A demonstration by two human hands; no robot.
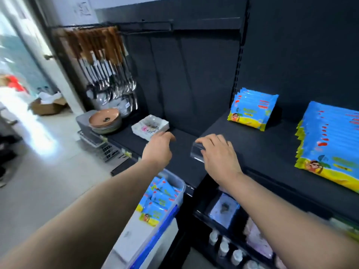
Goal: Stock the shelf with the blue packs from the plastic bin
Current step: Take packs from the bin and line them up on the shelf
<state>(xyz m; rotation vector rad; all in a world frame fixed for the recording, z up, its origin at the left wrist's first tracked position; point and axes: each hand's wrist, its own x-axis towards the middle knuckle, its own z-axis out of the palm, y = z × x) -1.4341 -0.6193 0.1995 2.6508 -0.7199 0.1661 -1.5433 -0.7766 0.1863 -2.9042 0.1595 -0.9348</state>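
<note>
Closest to me, low beside the person, sits the plastic bin point(180, 188), with blue packs point(161, 194) lying loose in it at all angles. Just right of the bin, under the main shelf, there is a lower shelf with a row of small white bottles point(223, 248) along its front.

Both bare forearms stretch out over the bin towards the dark shelf point(262, 150). The left hand point(158, 148) hovers above the shelf's front edge. Its fingers are loosely bent downward and I can see nothing in it. The right hand point(219, 152) is just beside it, over the shelf board, with its fingers curled over the top of a small clear plastic piece point(196, 153), which it grips at the edge nearest me.

Off to the right on the same shelf stands a stack of blue packs point(330, 144), leaning back with their faces towards us. A smaller stack of the same packs point(252, 111) stands farther in, near the back panel and well apart from the first.

Beyond the left hand, on the left stretch of shelf, lies a pile of white square dishes point(150, 126), and past that a stack of brownish bowls point(104, 120). Above them, metal ladles point(108, 74) with wooden handles hang from a rail.
</note>
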